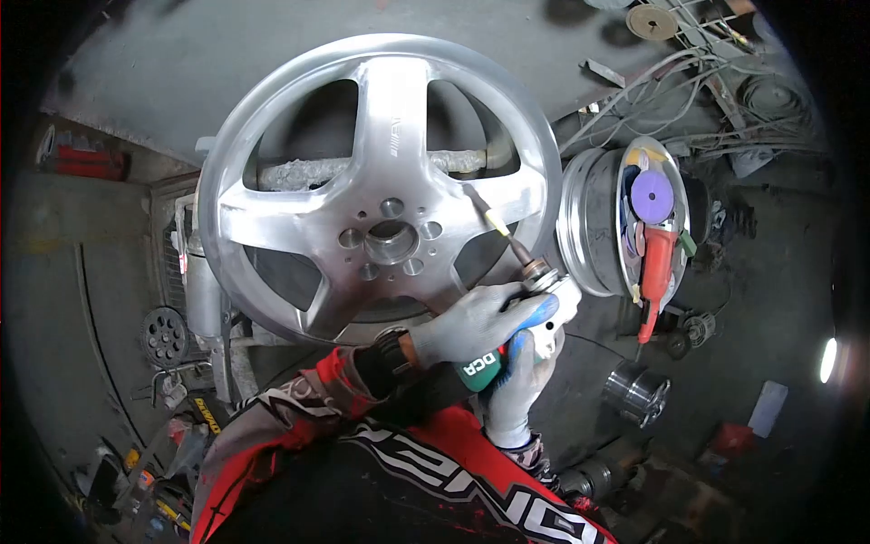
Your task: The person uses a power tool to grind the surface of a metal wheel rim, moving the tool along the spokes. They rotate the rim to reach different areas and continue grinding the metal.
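Observation:
A silvery five-spoke wheel (392, 118) faces me. My left hand (471, 322), in a grey glove with a watch at the wrist, is closed around the front of a green-bodied DCA power tool (482, 372). Below it, my right hand (524, 385), in a grey glove with blue on the fingers, grips the same tool near its pale head. From the tool's head a slim shaft with a yellow band (496, 222) points up and left. Its tip lies over the root of the wheel's right spoke; whether it touches the metal I cannot tell.
Right of the wheel stands another rim (589, 218) on its side, holding a purple disc (652, 197) and a red power tool (656, 272). Cables and hoses (671, 82) hang at the upper right. A metal cylinder (634, 394) lies lower right; several tools clutter the lower left.

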The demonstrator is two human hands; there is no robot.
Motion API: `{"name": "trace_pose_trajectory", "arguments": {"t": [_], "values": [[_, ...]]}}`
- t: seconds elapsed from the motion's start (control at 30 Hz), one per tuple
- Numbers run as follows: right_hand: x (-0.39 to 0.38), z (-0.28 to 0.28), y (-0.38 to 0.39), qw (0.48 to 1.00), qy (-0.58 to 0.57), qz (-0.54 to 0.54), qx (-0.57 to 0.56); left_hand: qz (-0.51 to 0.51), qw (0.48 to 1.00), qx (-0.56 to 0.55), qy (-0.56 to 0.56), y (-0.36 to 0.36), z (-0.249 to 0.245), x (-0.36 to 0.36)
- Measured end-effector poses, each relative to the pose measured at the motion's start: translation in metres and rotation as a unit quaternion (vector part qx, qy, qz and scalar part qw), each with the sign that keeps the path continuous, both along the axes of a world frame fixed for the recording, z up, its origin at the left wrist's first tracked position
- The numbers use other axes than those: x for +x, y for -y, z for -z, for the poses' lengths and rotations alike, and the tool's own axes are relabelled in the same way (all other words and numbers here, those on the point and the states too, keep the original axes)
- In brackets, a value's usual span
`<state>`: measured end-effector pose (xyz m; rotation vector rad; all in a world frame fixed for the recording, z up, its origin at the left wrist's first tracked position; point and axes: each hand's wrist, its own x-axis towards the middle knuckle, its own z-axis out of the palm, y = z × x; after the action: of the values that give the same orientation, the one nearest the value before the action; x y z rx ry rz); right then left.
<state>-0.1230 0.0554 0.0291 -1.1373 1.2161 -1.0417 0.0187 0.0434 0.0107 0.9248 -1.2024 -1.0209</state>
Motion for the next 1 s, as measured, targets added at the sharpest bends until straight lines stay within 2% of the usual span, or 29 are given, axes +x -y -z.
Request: {"name": "trace_pose_trajectory", "arguments": {"t": [0.03, 0.23, 0.33, 0.4, 0.47, 0.5, 0.53, 0.6, 0.73, 0.83, 1.0], "values": [[0.000, 0.002, -0.002, 1.000, 0.012, -0.006, 0.011, 0.079, 0.971, 0.152, -0.167, 0.000, -0.002, -0.001], [-0.005, -0.008, 0.014, 1.000, -0.004, 0.000, 0.025, 0.096, 0.974, 0.146, -0.145, 0.019, 0.003, -0.011], [-0.011, -0.010, 0.031, 1.000, -0.006, 0.014, -0.004, 0.109, 0.971, 0.105, -0.186, 0.040, 0.020, -0.034], [-0.016, -0.010, 0.045, 0.999, -0.027, 0.021, -0.039, 0.114, 0.971, 0.105, -0.181, 0.051, 0.008, -0.031], [-0.016, -0.016, 0.055, 0.998, -0.040, 0.023, -0.052, 0.038, 0.998, 0.038, -0.012, 0.056, -0.005, -0.026], [-0.016, -0.019, 0.059, 0.997, -0.049, 0.027, -0.053, -0.035, 0.990, -0.063, 0.123, 0.065, 0.012, -0.035], [-0.016, -0.020, 0.063, 0.996, -0.057, 0.030, -0.053, -0.036, 0.990, -0.063, 0.122, 0.069, 0.016, -0.040], [-0.015, -0.022, 0.063, 0.997, -0.038, 0.029, -0.053, 0.069, 0.991, 0.090, -0.069, 0.070, 0.000, -0.035], [-0.015, -0.020, 0.055, 0.997, -0.048, 0.014, -0.058, 0.069, 0.989, 0.085, -0.102, 0.060, 0.010, -0.037], [-0.012, -0.019, 0.042, 0.997, -0.049, -0.002, -0.055, 0.060, 0.980, 0.070, -0.175, 0.046, 0.017, -0.037], [0.000, -0.016, 0.020, 1.000, -0.010, -0.019, -0.018, 0.063, 0.975, 0.103, -0.188, 0.017, 0.026, -0.028]]}}
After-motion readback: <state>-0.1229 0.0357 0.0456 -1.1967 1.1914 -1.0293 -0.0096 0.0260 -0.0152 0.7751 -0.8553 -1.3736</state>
